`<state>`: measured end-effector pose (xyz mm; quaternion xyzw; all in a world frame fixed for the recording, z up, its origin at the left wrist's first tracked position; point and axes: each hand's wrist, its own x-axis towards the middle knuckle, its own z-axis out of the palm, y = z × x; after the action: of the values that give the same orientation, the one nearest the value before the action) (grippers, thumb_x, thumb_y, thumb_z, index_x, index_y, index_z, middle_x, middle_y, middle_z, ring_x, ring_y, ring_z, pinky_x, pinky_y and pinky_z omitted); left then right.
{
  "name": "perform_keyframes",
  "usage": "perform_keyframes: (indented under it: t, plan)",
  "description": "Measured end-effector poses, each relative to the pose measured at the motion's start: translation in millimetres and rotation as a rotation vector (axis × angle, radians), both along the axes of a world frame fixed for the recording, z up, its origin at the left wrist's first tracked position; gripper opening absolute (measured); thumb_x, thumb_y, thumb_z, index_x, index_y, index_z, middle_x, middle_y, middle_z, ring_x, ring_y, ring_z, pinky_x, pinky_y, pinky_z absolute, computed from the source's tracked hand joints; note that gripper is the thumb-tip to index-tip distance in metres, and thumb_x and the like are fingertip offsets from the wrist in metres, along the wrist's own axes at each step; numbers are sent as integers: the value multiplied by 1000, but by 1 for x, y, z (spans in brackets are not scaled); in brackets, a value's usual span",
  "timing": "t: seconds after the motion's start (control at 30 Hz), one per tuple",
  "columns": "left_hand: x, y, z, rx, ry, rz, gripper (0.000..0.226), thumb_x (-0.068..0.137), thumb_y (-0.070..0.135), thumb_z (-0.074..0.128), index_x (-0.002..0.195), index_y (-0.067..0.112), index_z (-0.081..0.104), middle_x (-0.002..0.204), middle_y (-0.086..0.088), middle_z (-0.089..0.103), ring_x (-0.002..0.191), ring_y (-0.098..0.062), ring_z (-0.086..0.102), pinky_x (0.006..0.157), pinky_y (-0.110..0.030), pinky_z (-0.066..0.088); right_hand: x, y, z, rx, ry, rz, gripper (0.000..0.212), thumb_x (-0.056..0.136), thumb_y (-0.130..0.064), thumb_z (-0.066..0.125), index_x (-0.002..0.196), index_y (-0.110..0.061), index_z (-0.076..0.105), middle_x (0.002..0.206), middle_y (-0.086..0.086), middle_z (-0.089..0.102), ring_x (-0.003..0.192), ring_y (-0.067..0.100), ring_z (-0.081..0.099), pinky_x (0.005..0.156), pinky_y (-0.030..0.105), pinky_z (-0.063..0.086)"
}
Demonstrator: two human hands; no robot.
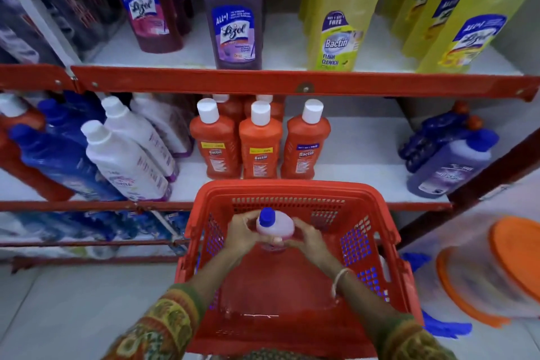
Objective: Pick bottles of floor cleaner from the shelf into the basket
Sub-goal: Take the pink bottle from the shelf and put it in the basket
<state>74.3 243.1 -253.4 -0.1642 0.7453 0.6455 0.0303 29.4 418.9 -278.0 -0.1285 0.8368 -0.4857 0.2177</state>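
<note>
A red plastic basket point(292, 188) stands on the floor below the shelf, right in front of me. Inside it, near the far wall, a pale pink bottle with a blue cap point(276, 223) stands upright. My left hand point(241, 232) grips its left side and my right hand point(309, 238) grips its right side, both down inside the basket. The basket floor around the bottle is bare. On the lower shelf just behind the basket stand three orange Bactin bottles with white caps point(259, 145), with more behind them.
The red-edged upper shelf point(292, 82) carries large maroon, purple point(233, 14) and yellow point(339, 17) cleaner bottles. White and blue bottles point(122, 155) lean at the lower left; a purple bottle point(450, 166) lies at the right. Orange-lidded containers point(493, 272) sit on the floor at the right.
</note>
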Motion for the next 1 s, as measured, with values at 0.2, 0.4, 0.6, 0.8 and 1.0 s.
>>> perform_keyframes:
  t: [0.2, 0.4, 0.6, 0.8, 1.0]
  plan:
    - [8, 0, -44, -96, -80, -1, 72, 25, 26, 89, 93, 13, 70, 64, 33, 66, 68, 13, 58, 65, -8, 46, 12, -8, -45, 95, -73, -53, 53, 65, -7, 81, 115, -7, 63, 111, 5, 70, 99, 11, 61, 87, 20, 47]
    - [17, -5, -72, -74, -149, 11, 63, 39, -16, 86, 98, -2, 68, 63, 30, 66, 68, 14, 60, 65, -8, 47, 20, -15, -53, 143, -74, -35, 50, 68, -8, 77, 116, -12, 64, 115, 5, 71, 100, 10, 62, 78, 10, 41]
    - [23, -10, -78, -98, -148, 32, 71, 34, 3, 88, 102, 0, 67, 85, 1, 70, 73, 6, 62, 69, -10, 49, 23, -25, -55, 207, -58, -9, 50, 70, -10, 75, 117, -14, 61, 116, 7, 71, 103, 19, 66, 88, 27, 49]
    - [21, -20, -63, -267, -129, -133, 69, 46, 1, 87, 110, 7, 63, 101, -1, 66, 96, -19, 62, 84, -25, 48, 18, -24, -37, 287, -41, 65, 56, 71, -9, 74, 124, -14, 58, 122, 9, 68, 107, 25, 65, 91, 27, 47]
    - [23, -52, -6, -316, 49, -116, 65, 61, 1, 82, 120, 16, 57, 112, -2, 66, 101, -13, 62, 90, -25, 49, -1, -20, 27, 199, 67, 64, 53, 73, 2, 71, 120, -21, 60, 122, 0, 66, 104, 16, 65, 96, 30, 50]
